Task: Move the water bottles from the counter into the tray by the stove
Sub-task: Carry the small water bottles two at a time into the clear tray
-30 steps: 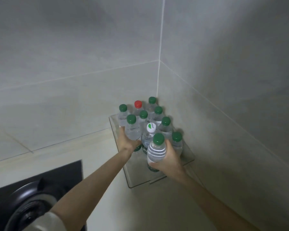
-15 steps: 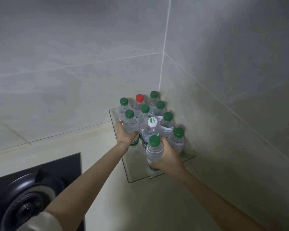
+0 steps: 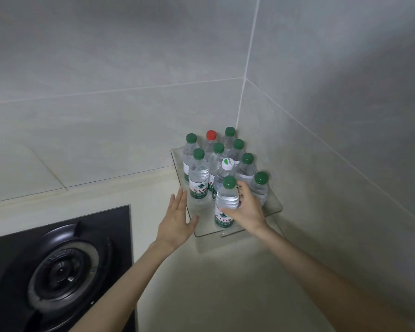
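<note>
A: What's nearest us?

B: The burner [image 3: 60, 281] at our lower left, with pale counter [image 3: 225, 288] beside it.

A: And our hands?

B: Our left hand [image 3: 175, 220] is open, with fingers straight and together, holding nothing. It sits at the tray's [image 3: 203, 222] left front rim, and we cannot tell if it touches. Our right hand [image 3: 248, 212] grips the front bottle [image 3: 225, 202] — thumb across its ribbed shoulder, fingers up its far side.

A: Where does that bottle stand?

B: Upright in the tray, at the front edge, green cap up.

A: Beyond it?

B: Nine more bottles [image 3: 198, 174] packed upright in the tray. Most are green-capped, with one white cap [image 3: 227, 164] just behind the front bottle and one red cap [image 3: 211, 135] in the back row. The tray sits in the corner where the two walls [image 3: 130, 68] meet.
</note>
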A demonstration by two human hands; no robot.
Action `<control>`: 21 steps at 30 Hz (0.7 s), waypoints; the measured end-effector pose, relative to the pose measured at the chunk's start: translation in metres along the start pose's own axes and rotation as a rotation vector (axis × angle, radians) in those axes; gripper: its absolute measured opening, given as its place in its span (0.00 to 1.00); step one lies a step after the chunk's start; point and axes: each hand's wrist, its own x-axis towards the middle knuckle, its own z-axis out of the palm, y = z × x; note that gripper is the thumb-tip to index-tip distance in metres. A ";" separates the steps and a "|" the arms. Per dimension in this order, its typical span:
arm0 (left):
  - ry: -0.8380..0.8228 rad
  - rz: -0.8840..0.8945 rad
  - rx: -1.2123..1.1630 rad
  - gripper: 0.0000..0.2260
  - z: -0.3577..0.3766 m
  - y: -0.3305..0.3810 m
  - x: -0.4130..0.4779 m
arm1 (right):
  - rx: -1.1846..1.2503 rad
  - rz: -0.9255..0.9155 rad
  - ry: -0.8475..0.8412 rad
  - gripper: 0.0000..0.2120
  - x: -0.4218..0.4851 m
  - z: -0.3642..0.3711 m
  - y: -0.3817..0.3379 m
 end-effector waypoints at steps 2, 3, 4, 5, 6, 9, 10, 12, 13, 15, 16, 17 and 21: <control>0.020 0.007 0.013 0.33 0.001 0.001 -0.005 | -0.025 -0.041 0.051 0.28 -0.001 -0.003 -0.004; 0.029 0.014 0.024 0.33 0.001 0.001 -0.007 | -0.078 -0.062 0.074 0.26 0.000 -0.006 -0.006; 0.033 0.020 0.032 0.33 -0.001 0.000 -0.009 | -0.133 -0.081 0.087 0.23 0.000 -0.009 -0.010; 0.028 0.024 0.041 0.33 -0.003 0.000 -0.011 | -0.178 -0.097 0.083 0.21 0.002 -0.014 -0.016; 0.015 0.026 0.049 0.34 -0.004 0.000 -0.011 | -0.222 -0.108 0.064 0.19 0.005 -0.018 -0.021; -0.050 0.027 0.082 0.36 -0.012 0.000 -0.012 | -0.381 -0.145 -0.021 0.16 0.012 -0.026 -0.040; -0.071 0.027 0.091 0.37 -0.014 0.000 -0.011 | -0.441 -0.163 -0.041 0.16 0.014 -0.026 -0.045; -0.109 0.026 0.097 0.38 -0.017 0.000 -0.012 | -0.558 -0.209 -0.078 0.15 0.016 -0.025 -0.052; -0.120 0.028 0.096 0.38 -0.017 0.000 -0.012 | -0.608 -0.233 -0.093 0.15 0.016 -0.024 -0.055; -0.118 0.032 0.090 0.38 -0.019 -0.001 -0.012 | -0.705 -0.282 -0.113 0.14 0.018 -0.020 -0.062; -0.114 0.037 0.089 0.38 -0.019 0.000 -0.012 | -0.756 -0.303 -0.125 0.13 0.020 -0.020 -0.065; -0.107 0.041 0.089 0.39 -0.020 0.000 -0.012 | -0.802 -0.313 -0.145 0.12 0.023 -0.021 -0.069; -0.095 0.050 0.106 0.40 -0.024 -0.001 -0.008 | -0.780 -0.274 -0.246 0.06 0.034 -0.027 -0.083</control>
